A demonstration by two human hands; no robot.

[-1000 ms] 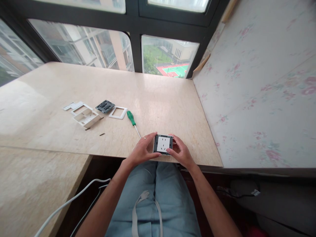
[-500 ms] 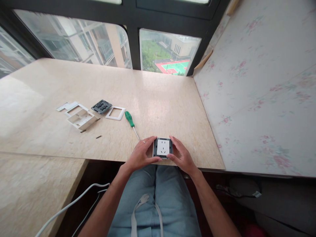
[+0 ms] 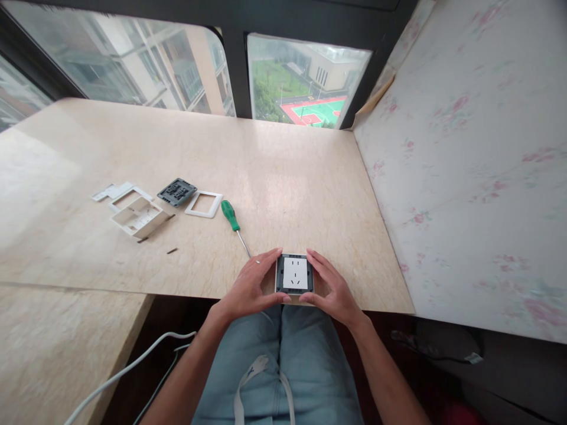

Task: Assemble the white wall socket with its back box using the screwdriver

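Note:
A wall socket [image 3: 295,274] with a white face and dark grey frame sits at the counter's front edge, its slots facing up. My left hand [image 3: 257,278] grips its left corners between thumb and fingers. Around the right corners, my right hand [image 3: 331,286] is closed the same way, thumb at the front edge and fingertips at the back. A green-handled screwdriver [image 3: 230,216] lies just beyond my left hand, its shaft tip hidden behind the fingers.
On the left of the stone counter [image 3: 283,171] lie a grey back plate [image 3: 176,192], a white cover frame [image 3: 204,204], an open white box [image 3: 140,217], flat white pieces [image 3: 115,192] and several screws [image 3: 172,251]. A papered wall [image 3: 478,165] bounds the right; windows stand behind.
My right thumb has moved off the socket's face to its front edge. The view has shifted slightly; the loose parts and screwdriver lie as before.

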